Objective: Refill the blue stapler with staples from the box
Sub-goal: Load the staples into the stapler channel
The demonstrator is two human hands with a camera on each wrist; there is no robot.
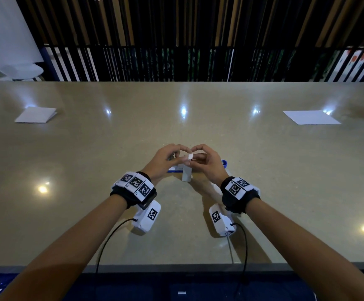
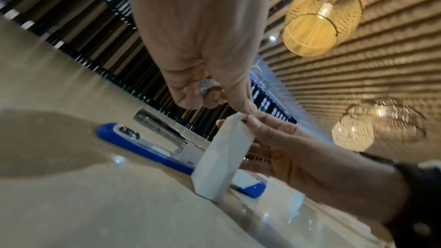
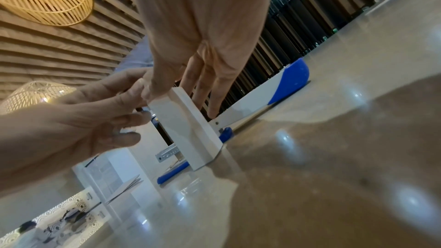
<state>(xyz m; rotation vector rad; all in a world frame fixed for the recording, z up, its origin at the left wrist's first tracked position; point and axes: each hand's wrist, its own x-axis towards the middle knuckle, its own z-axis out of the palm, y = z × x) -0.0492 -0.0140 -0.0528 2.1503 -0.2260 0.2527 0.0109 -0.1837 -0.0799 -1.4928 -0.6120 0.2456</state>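
A small white staple box (image 1: 186, 175) stands upright on the table (image 1: 285, 181), in front of the blue stapler (image 1: 224, 163). The stapler (image 2: 133, 144) lies swung open, its metal magazine (image 2: 155, 123) exposed. My left hand (image 1: 173, 157) pinches the box's top flap (image 2: 235, 118) with thumb and fingertip. My right hand (image 1: 197, 158) holds the box top from the other side: thumb (image 3: 152, 90) on the near face, straight fingers (image 3: 210, 90) behind the box (image 3: 188, 131). The box's inside is hidden.
A folded white paper (image 1: 35, 115) lies far left and a flat white sheet (image 1: 311, 117) far right. A dark slatted screen (image 1: 176, 40) runs along the table's far edge. The near table edge (image 1: 176, 267) is just below my forearms.
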